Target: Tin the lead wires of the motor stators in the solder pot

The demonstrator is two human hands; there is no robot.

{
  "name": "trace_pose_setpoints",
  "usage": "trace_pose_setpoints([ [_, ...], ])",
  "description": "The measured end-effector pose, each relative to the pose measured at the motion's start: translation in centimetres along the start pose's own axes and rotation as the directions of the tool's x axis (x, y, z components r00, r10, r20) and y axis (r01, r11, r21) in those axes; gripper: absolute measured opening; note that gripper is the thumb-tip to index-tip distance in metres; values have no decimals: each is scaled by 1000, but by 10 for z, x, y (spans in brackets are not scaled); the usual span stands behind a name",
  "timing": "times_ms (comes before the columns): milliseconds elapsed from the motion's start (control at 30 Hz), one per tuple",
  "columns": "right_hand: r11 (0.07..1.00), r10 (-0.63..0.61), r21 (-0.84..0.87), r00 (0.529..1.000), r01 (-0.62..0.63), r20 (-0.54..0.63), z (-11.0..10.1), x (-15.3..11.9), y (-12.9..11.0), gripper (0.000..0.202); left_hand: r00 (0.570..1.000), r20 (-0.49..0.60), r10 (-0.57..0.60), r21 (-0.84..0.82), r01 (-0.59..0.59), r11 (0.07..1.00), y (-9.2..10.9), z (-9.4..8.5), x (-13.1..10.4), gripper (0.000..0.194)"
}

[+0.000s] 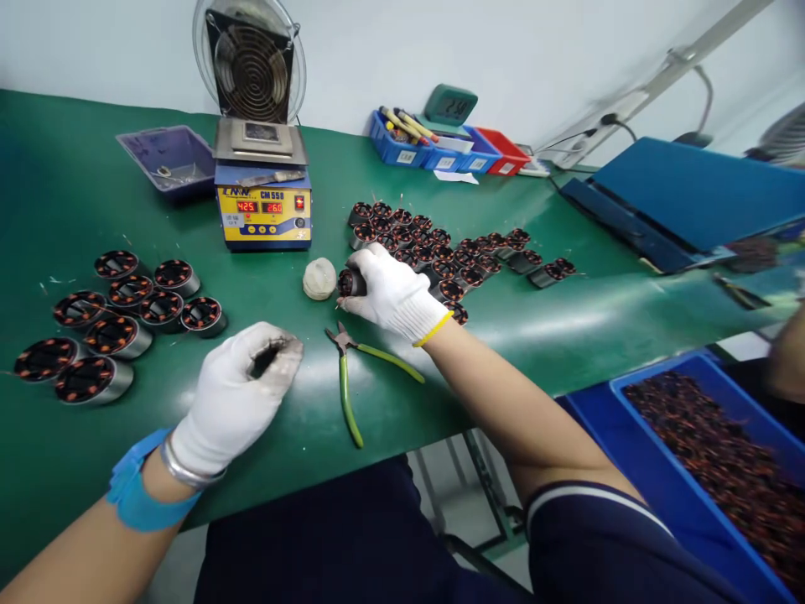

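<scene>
My right hand (393,294), in a white glove with a yellow cuff, grips a dark round motor stator (350,283) by its sides. A pale round lump (319,278) lies just left of it. My left hand (242,390), gloved with dark smudges on the fingers, is curled above the green table; its thumb and fingertips meet, and anything between them is too small to make out. Green-handled cutters (345,361) lie spread between my hands. Several metal-cased stators (116,334) stand at the left, and another group (440,252) stands beyond my right hand.
A yellow and blue soldering unit (264,205) stands at the back beside a purple tray (167,159). Small blue bins (402,151) and a red bin (503,151) line the wall. A blue crate (685,470) of copper-coloured parts is at the lower right, near another person's arm.
</scene>
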State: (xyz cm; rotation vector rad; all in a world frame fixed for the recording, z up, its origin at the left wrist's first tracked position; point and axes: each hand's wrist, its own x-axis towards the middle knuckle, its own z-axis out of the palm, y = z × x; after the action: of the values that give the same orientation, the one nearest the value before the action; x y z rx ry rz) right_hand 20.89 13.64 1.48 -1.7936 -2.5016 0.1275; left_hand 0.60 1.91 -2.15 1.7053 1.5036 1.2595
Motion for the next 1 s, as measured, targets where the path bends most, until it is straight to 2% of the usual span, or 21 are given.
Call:
trace_pose_setpoints([
  [100, 995, -49, 91, 999, 47, 13, -2, 12, 1, 51, 998, 58, -14, 41, 11, 999, 0, 0, 2, 22],
  [267, 986, 60, 146, 989, -80, 135, -20, 25, 3, 56, 985, 171, -2, 92, -14, 996, 1, 2, 2, 20],
  [400, 983, 19, 179, 987, -48, 163, -27, 33, 4, 48, 980, 197, 11, 125, -37, 992, 1, 4, 1, 19],
  [533, 967, 22, 250, 990, -56, 136, -22, 34, 7, 49, 978, 206, 22, 140, -52, 989, 0, 5, 1, 19],
  [633, 955, 20, 297, 1000, -18, -4, -16, 27, 9, 58, 978, 206, 25, 134, -54, 990, 1, 6, 1, 17],
  [700, 975, -37, 211, 987, 71, -157, -12, 21, 10, 60, 979, 203, 37, 126, -63, 990, 2, 6, 1, 16],
  [767, 987, -142, 40, 962, 155, -232, -8, 17, 10, 58, 979, 200, 44, 125, -71, 990, 3, 7, 1, 16],
  [867, 961, -254, -159, 951, 227, -175, -5, 15, 6, 48, 978, 201, 44, 133, -72, 988, 4, 7, 1, 16],
  [1000, 924, -276, -301, 956, 235, -101, -7, 17, -6, 36, 980, 197, 39, 140, -68, 988, 4, 6, 1, 18],
])
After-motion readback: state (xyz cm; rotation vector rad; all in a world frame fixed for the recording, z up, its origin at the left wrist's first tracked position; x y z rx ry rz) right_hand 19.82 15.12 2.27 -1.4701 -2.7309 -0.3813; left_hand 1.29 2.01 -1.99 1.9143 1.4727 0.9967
